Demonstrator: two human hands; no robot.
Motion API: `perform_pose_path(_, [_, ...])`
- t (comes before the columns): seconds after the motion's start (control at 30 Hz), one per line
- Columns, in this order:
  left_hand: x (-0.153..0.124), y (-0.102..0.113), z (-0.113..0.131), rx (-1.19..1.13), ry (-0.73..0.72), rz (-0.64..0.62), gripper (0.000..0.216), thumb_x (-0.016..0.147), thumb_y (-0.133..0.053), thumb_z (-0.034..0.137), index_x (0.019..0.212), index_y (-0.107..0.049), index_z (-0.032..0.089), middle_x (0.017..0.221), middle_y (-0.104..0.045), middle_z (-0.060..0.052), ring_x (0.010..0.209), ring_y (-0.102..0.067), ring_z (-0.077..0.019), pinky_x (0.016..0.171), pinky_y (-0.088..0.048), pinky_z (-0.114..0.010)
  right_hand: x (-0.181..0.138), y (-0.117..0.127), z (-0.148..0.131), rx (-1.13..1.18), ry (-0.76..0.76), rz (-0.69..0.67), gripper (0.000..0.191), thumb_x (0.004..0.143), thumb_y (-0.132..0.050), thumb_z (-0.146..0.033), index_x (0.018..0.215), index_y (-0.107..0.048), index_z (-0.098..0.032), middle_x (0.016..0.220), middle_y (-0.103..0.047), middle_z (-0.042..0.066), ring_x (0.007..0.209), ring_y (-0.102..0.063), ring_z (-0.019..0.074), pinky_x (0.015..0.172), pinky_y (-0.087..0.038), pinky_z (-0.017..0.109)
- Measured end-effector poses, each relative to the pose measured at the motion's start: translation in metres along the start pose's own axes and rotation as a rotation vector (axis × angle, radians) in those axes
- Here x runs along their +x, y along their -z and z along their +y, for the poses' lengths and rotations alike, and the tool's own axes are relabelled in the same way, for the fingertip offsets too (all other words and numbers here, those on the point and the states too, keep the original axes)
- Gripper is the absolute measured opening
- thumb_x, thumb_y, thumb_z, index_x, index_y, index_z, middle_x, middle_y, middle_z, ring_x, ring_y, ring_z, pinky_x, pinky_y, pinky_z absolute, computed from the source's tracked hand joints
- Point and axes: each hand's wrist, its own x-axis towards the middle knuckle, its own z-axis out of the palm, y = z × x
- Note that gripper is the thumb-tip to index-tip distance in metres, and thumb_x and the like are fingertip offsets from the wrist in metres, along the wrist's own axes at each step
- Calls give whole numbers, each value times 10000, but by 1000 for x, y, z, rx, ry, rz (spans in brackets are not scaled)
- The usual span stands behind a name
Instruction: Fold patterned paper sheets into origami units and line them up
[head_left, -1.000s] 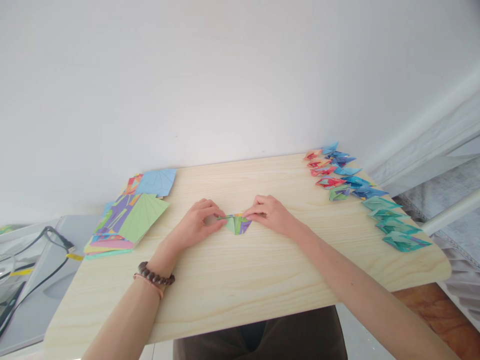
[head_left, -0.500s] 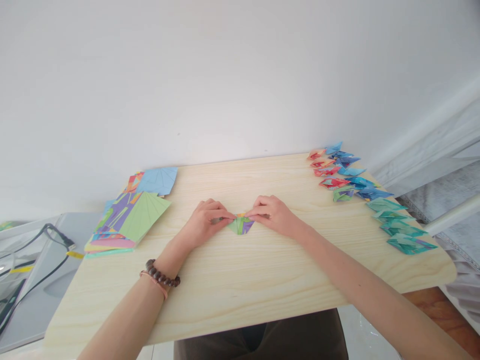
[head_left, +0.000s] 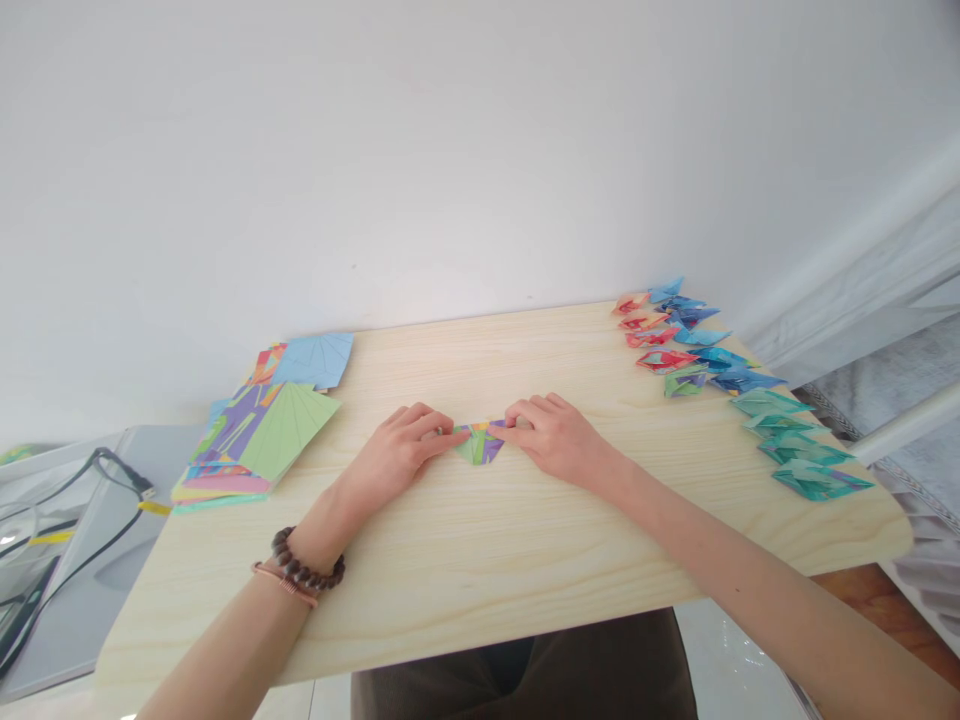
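A small folded piece of origami paper (head_left: 480, 446), green, purple and orange, lies on the wooden table (head_left: 480, 560) between my hands. My left hand (head_left: 401, 448) has its fingers closed at the paper's left edge, thumb and index tip at the corner. My right hand (head_left: 555, 435) pinches the right edge in the same way, the index finger reaching over the paper's upper right. The fingers partly cover both upper corners. On my left wrist are a dark beaded bracelet (head_left: 306, 565) and a copper-coloured band.
Left on the table lies a stack of creased paper sheets (head_left: 296, 430), with a blue sheet (head_left: 315, 360) behind. Rows of folded paper shapes (head_left: 667, 361) in red, blue and green line the right side. Black cables (head_left: 112, 470) lie on a grey surface beyond the left edge.
My hands have moved slightly apart, and the fingers now lie flatter along the paper's edges. The paper's upper edge shows wider, with more purple at the right.
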Motion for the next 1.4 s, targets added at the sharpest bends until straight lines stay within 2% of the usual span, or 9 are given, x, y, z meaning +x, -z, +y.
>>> perform_pose_path(0.17, [-7, 2, 18, 145, 81, -73, 434, 852, -414, 72, 1251, -497, 221, 1008, -581, -70, 984, -471, -236, 817, -402, -387, -4, 5, -10, -67, -47, -5, 364, 884, -446, -132, 1203, -546, -274, 1010, -585, 54, 895, -464, 183, 756, -294, 337])
perform_pose_path(0.43, [-12, -8, 44, 255, 238, -41, 550, 771, -382, -1, 1293, -439, 164, 1103, -561, -80, 1119, -414, -260, 874, -391, -390, -6, 6, -16, -90, -114, -10, 311, 903, -408, -135, 1135, -585, -241, 1026, -594, 54, 889, -471, 180, 751, -297, 339])
perform_pose_path(0.67, [-1, -7, 56, 299, 314, -84, 596, 760, -384, 4, 1302, -421, 250, 1017, -553, -68, 1006, -464, -259, 799, -419, -386, -5, 9, -32, -145, -161, -25, 323, 895, -412, -130, 1183, -539, -202, 1004, -596, 76, 930, -473, 208, 784, -320, 350])
perform_pose_path(0.83, [1, -7, 59, 342, 330, -92, 578, 771, -377, 8, 1295, -432, 244, 1006, -546, -73, 998, -475, -250, 782, -430, -370, -4, 11, -46, -199, -199, -62, 347, 878, -407, -100, 1191, -520, -195, 963, -596, 83, 905, -477, 225, 783, -330, 370])
perform_pose_path(1.07, [-2, -15, 65, 396, 358, -6, 523, 821, -391, 35, 1288, -442, 266, 1042, -558, -72, 1065, -476, -242, 853, -417, -373, -2, 12, -56, -239, -269, -43, 327, 896, -367, -108, 1185, -514, -156, 915, -590, 88, 878, -490, 228, 810, -331, 391])
perform_pose_path(1.27, [-1, -16, 71, 439, 388, 85, 452, 838, -390, 45, 1225, -508, 246, 976, -580, -90, 939, -537, -236, 841, -423, -392, -3, 11, -61, -223, -302, -24, 305, 893, -368, -102, 1153, -525, -132, 927, -596, 112, 909, -501, 239, 826, -338, 398])
perform_pose_path(1.4, [-1, -17, 73, 453, 374, 129, 430, 831, -389, 30, 1184, -535, 227, 976, -589, -94, 929, -554, -220, 868, -425, -389, -3, 8, -62, -220, -311, -14, 308, 892, -352, -88, 1146, -523, -121, 953, -597, 126, 938, -498, 246, 826, -344, 401])
